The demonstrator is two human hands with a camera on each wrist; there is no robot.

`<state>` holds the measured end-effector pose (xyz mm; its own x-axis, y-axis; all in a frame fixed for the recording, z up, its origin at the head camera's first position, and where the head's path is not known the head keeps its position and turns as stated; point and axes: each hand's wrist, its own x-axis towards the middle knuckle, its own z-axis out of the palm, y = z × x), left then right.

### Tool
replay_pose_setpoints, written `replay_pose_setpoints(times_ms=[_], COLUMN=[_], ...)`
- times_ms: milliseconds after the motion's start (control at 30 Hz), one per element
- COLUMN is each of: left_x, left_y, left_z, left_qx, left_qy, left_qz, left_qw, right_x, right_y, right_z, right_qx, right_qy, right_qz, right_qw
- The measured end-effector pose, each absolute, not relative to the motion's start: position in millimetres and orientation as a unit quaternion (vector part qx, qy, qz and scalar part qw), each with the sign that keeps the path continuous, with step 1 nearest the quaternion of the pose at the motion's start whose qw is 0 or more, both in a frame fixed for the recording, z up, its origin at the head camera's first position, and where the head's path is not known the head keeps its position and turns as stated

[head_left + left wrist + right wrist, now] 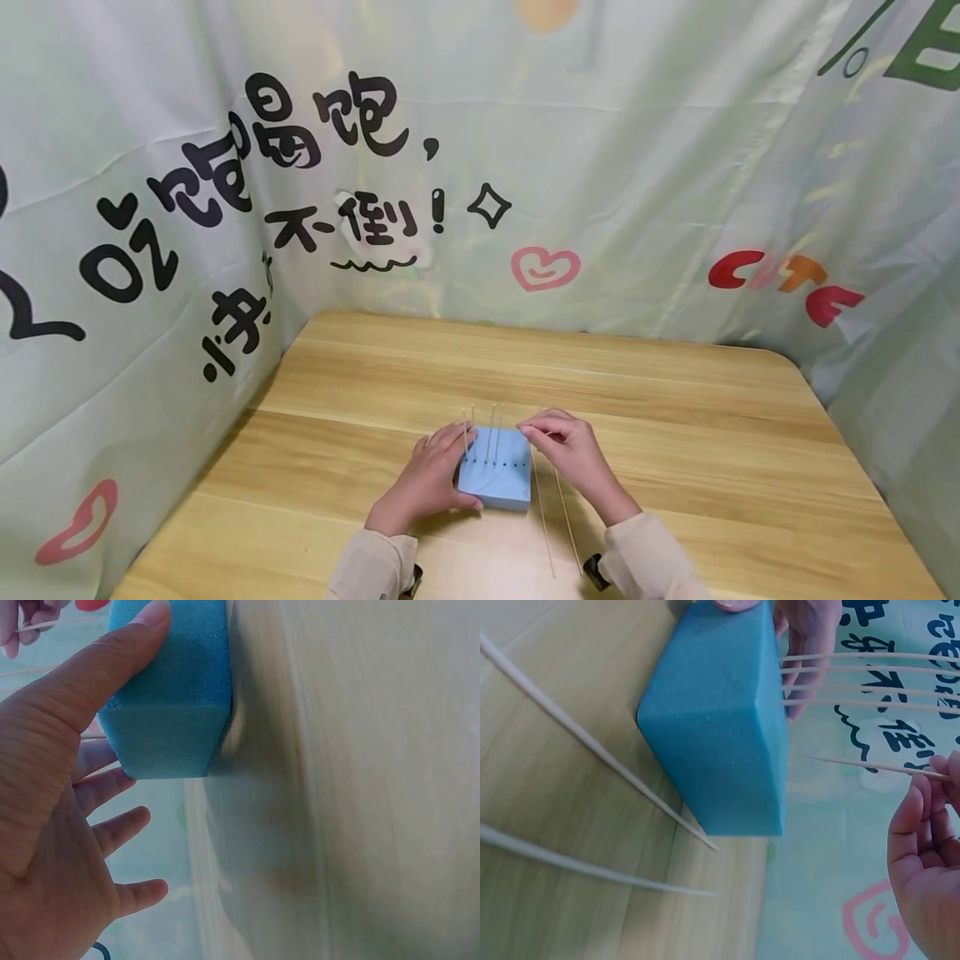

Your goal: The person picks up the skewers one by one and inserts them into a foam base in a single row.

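Note:
A blue foam block [498, 485] sits on the table with a row of dark dots across its top. Several thin wooden skewers [870, 670] stand upright in its left part. My left hand [431, 477] holds the block from the left, its thumb [112, 664] against the near side and other fingers spread around the left and far sides. Above the block's right edge, my right hand [570, 448] pinches another skewer [855, 763] between thumb and fingertips. Its pointed tip hangs apart from the block in the right wrist view.
Two loose skewers [567, 522] lie on the wooden table [712, 467] to the right of the block, beneath the right forearm. A printed cloth curtain [637, 183] encloses the table at the back and sides.

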<state>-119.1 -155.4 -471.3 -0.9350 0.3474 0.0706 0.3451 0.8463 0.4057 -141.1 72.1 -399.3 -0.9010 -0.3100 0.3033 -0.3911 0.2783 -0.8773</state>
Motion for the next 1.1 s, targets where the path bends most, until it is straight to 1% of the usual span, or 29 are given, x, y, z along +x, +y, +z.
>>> replay_pose_setpoints(times_ms=[167, 567, 767, 1100], left_x=[-119.7, -121.0, -121.5, -121.5], left_y=[-155.6, -154.9, -155.2, -154.6], left_z=[-471.5, -470.0, -471.0, -470.3], left_qx=[0.188, 0.183, 0.189, 0.186], left_qy=[0.959, 0.962, 0.961, 0.961], left_qz=[0.210, 0.205, 0.202, 0.203], left_qw=[-0.007, 0.004, -0.005, 0.002], right_x=[-152.8, -153.4, -153.2, -152.4], right_y=[65.1, 56.1, 54.1, 52.4], right_z=[-421.9, -426.7, -431.6, -445.3], right_qx=[0.234, 0.229, 0.231, 0.260], right_qy=[-0.791, -0.797, -0.799, -0.808], right_qz=[0.565, 0.559, 0.554, 0.528], right_qw=[0.034, 0.022, 0.025, 0.034])
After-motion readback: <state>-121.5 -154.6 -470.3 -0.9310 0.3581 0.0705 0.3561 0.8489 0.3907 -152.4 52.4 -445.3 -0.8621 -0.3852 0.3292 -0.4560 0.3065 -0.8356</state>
